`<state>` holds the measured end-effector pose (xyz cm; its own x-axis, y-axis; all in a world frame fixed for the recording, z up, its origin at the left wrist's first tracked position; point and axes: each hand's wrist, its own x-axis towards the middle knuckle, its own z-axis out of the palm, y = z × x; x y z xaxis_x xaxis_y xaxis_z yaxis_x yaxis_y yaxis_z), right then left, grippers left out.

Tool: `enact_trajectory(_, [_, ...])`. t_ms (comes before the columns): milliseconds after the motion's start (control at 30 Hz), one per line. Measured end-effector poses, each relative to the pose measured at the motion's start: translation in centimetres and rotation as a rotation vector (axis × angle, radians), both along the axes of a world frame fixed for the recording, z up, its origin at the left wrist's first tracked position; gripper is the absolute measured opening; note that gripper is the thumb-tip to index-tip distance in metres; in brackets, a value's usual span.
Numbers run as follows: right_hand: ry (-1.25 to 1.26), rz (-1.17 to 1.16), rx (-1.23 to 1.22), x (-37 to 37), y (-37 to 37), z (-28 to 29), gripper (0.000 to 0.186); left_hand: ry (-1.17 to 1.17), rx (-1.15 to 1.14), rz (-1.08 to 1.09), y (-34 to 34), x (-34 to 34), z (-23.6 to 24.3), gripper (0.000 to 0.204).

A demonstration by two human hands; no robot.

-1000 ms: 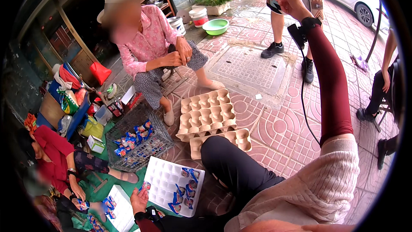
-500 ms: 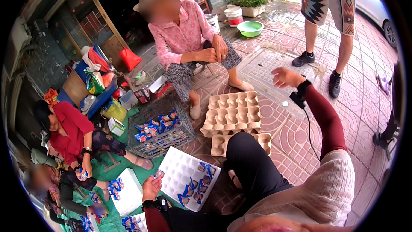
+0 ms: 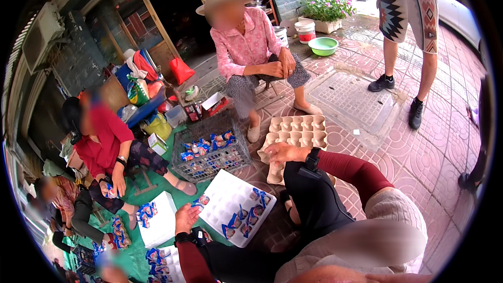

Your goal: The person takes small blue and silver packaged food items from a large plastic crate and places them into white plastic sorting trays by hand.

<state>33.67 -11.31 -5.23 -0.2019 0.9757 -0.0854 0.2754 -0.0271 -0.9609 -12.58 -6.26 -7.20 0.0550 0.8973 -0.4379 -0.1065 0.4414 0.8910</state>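
My left hand [image 3: 186,219] holds a small round packet in blue and clear wrapping [image 3: 200,200] in its fingertips, by the left edge of a white foam tray [image 3: 220,191]. That tray has rows of round hollows; several similar packets [image 3: 245,221] lie along its near and right sides. My right hand [image 3: 289,153] is over the near part of the brown cardboard egg trays [image 3: 296,132], fingers pointing left and slightly apart, with nothing visible in them. Whether it touches the cardboard I cannot tell. My knee covers part of the lower cardboard.
A grey plastic crate [image 3: 212,152] with more packets stands beyond the foam tray. Another white foam tray [image 3: 160,230] lies left on a green sheet [image 3: 181,178]. A person in pink [image 3: 249,47] sits opposite; others work at the left. One person [image 3: 408,15] stands far right.
My right hand has swung down and left from the paving on the right to the cardboard egg trays. My left hand still holds its packet near the foam tray. The view has shifted left.
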Motion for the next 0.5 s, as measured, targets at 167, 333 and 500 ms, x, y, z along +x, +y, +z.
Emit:
enact_trajectory(167, [0.417,-0.243,-0.039,2.0,-1.1,2.0,0.062,0.067,0.005,0.047,-1.3,-1.1,0.7,0.032])
enact_trajectory(333, [0.465,-0.641,0.242,19.7,-1.1,11.0,0.035,0.06,-0.061,0.089,-2.0,-2.1,1.0,0.027])
enact_trajectory(500, [0.415,-0.882,0.699,24.8,-7.8,19.2,0.038,0.053,-0.026,0.089,-1.5,-0.2,1.5,0.023])
